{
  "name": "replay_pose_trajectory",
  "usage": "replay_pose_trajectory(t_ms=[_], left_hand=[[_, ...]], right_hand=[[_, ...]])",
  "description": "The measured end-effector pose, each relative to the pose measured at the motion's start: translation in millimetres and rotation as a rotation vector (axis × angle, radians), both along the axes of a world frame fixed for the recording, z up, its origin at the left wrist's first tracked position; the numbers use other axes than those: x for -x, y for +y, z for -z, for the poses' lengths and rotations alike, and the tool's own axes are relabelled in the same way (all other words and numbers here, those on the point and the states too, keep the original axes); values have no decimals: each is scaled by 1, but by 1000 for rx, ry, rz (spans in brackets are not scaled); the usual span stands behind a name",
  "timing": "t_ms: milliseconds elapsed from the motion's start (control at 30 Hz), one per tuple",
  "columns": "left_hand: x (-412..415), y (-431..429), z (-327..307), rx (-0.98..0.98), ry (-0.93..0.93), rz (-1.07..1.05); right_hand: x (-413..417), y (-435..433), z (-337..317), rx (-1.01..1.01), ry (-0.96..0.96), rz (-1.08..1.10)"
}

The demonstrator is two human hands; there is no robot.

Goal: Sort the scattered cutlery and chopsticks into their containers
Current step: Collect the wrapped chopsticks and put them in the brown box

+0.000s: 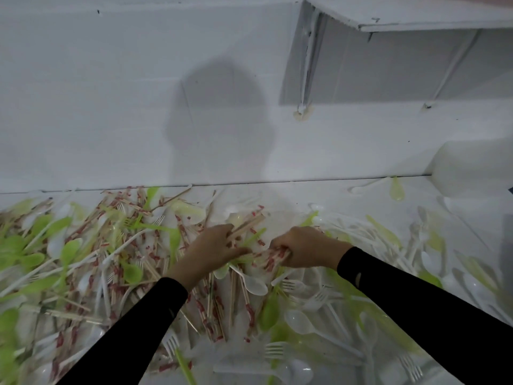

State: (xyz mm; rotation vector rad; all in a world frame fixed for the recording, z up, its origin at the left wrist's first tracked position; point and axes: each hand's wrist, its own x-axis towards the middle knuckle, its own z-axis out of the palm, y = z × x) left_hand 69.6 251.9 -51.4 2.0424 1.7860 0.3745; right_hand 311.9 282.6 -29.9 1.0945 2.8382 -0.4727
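Head view, the only 1 here. Both hands work at the middle of the heap [116, 262] of mixed cutlery that covers the white table [319, 195].

The left hand [213, 250] pinches a few chopsticks [247, 224], whose ends stick out up and to the right past its fingers. The right hand [305, 247] is curled round a bundle [273, 258] of red-printed chopsticks, and their ends poke out toward the left hand. The 2 hands are near each other, with a green piece [254, 237] lying between them.

The step looks like gathering chopsticks, with the left hand feeding the right. To do it well:
- Lay the new sticks parallel to the bundle before passing them over, so that the ends line up and nothing crosses.
- Keep the right grip firm near the middle of the bundle, because loose sticks would fan out and slip.
- Lift the sticks up out of the heap instead of dragging them, since the green piece, a white spoon [254, 284] and a fork [288, 286] lie just beside them and could get caught up.
- Shake out any plastic piece before carrying the bundle off.

A white box [472, 168] stands at the far right, well apart from the hands. I cannot tell whether it is the chopstick container. Most of the heap is unsorted, so the task seems to be at an early stage.
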Motion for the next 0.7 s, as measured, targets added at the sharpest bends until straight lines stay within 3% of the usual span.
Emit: replay_pose_trajectory(t_ms=[133,333,433,533,633,700], left_hand=[[-4,-7,20,112,155,107],[19,-5,14,10,30,-178],[38,-8,10,-19,39,-290],[41,-16,4,-111,-26,-365],[29,-34,1,-26,-160,-370],[18,-48,5,56,-97,-316]], right_hand=[[2,-19,8,-100,-223,-134],[-16,-20,14,-192,-362,-167],[-25,-16,13,-184,-270,-149],[-35,-9,8,-169,-37,-16],[-36,-5,-5,-23,100,227],[-32,-3,-9,23,159,365]])
